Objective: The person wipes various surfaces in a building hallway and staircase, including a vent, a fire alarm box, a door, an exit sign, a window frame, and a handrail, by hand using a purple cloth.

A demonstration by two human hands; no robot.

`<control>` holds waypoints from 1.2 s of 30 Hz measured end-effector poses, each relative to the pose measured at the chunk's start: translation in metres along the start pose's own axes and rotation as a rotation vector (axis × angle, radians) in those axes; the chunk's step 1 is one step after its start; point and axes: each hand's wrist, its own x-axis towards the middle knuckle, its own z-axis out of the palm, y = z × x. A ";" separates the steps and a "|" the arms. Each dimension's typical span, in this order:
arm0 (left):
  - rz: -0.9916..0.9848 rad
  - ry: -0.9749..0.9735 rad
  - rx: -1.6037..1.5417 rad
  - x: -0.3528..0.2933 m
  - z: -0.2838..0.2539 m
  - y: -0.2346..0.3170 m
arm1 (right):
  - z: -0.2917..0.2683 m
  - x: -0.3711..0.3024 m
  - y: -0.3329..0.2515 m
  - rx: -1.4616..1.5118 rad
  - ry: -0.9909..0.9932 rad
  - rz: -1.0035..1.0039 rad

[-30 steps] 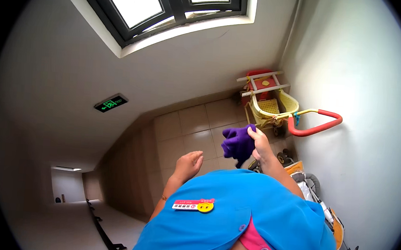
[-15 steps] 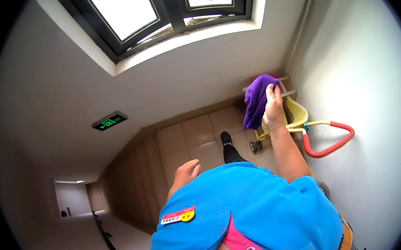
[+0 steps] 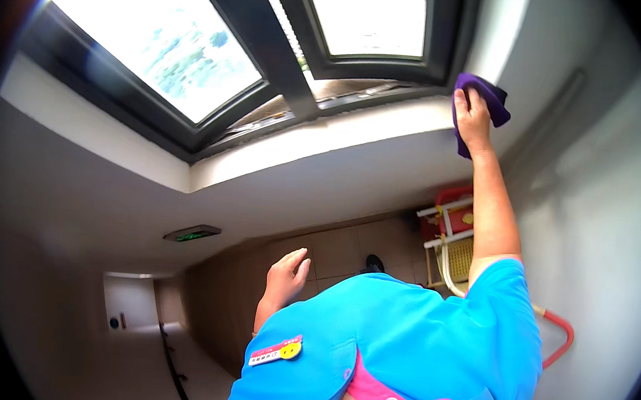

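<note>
At the windowsill's [image 3: 325,139] right end, our cloth [image 3: 495,101] runs lengthwise toward us, one corner rightward, rumpled, deep purple, under our nearly flat right hand [image 3: 473,123]; our left hand [image 3: 285,278], half-curled, is empty.

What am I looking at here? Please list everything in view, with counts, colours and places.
purple cloth: one, purple, by the sill's right end
casement window: one, dark frame, top
windowsill: one, white, below the window
emergency exit sign: one, dark with green, left wall
child's stroller: one, yellow, red and white, right
handrail: one, black, lower left
floor tiles: several, brownish, centre
shoe: one visible, black, floor
badge: one, red, white and yellow, on the shirt
polo shirt: one, blue with pink, worn
left grip: one, bare, centre-left
right grip: one, bare, holding the cloth
</note>
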 end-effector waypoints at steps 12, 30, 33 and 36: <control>-0.053 0.105 0.009 0.149 -0.061 -0.054 | 0.132 0.011 0.072 -0.275 -0.321 0.102; 0.142 0.462 0.340 0.356 -0.114 -0.176 | 0.210 0.056 0.071 -0.648 -0.313 0.370; 0.058 0.394 0.482 0.373 -0.093 -0.187 | 0.219 0.066 0.077 -0.676 -0.315 0.399; 0.024 0.355 0.541 0.389 -0.086 -0.188 | 0.229 0.070 0.093 -0.690 -0.289 0.410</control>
